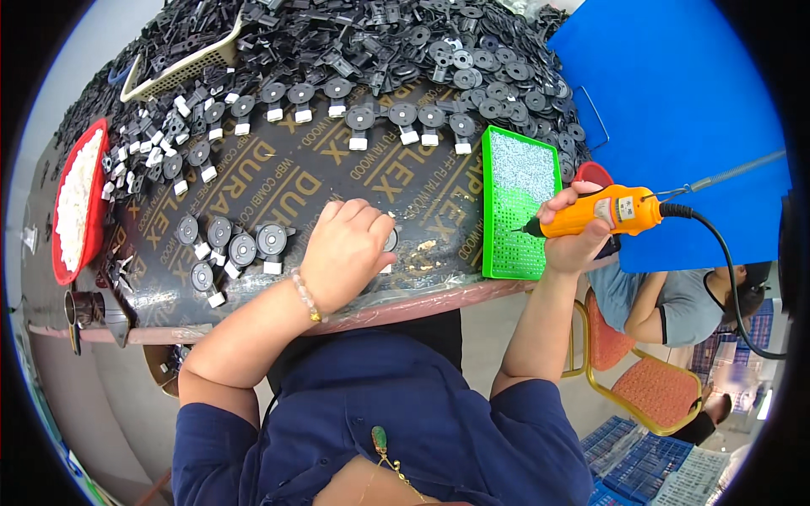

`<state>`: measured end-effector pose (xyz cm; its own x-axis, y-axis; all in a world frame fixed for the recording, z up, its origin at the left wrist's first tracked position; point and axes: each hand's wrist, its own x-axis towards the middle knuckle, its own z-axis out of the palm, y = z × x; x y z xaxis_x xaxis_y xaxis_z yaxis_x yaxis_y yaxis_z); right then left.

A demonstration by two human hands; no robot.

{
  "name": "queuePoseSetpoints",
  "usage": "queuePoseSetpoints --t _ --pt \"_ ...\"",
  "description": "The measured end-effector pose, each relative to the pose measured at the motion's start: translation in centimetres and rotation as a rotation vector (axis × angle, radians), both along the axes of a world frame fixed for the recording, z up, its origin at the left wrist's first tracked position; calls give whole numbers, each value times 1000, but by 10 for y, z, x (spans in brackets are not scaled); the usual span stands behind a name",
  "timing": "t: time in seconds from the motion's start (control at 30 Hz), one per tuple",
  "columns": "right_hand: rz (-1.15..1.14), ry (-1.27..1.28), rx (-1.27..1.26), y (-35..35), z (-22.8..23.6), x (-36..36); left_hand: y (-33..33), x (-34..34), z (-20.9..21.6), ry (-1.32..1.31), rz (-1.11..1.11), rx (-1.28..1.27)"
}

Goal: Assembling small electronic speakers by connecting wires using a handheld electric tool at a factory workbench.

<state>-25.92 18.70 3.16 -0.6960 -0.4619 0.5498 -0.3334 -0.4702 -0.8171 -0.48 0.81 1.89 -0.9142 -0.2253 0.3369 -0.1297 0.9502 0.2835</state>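
Observation:
My right hand (574,240) is closed around an orange electric screwdriver (599,215), its bit pointing left over the green tray (487,202). Small silvery screws (523,164) fill the tray's far part, while its near part shows bare green holes. Near the table's front edge, my left hand (353,249) is curled over a black round plastic part (391,239); only that part's right rim and a bit of white show past the fingers. Left of this hand lies a group of black wheel-shaped parts (242,250) with white tabs.
A large heap of black plastic parts (337,42) covers the far table around a cream basket (181,76). Rows of assembled wheel-shaped parts (360,118) lie before it. A red tray (103,169) of white pieces stands left. A spring and black cable (727,244) run from the screwdriver. Another person (675,308) sits right.

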Motion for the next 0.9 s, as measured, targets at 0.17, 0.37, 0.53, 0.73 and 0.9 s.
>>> queuePoseSetpoints --t 0.17,0.37,0.53,0.73,0.9 --pt "10 -8 -9 3 -2 -1 -2 4 -2 98 14 109" --pt "42 -49 -43 6 14 9 -11 8 -8 -37 81 267" --pt "270 -9 -206 -24 40 53 -4 3 -14 7 44 311" --pt "472 -239 -126 -73 23 104 -4 2 -17 36 37 338" --pt "492 -276 -53 -85 15 108 -4 4 -18 57 42 318"
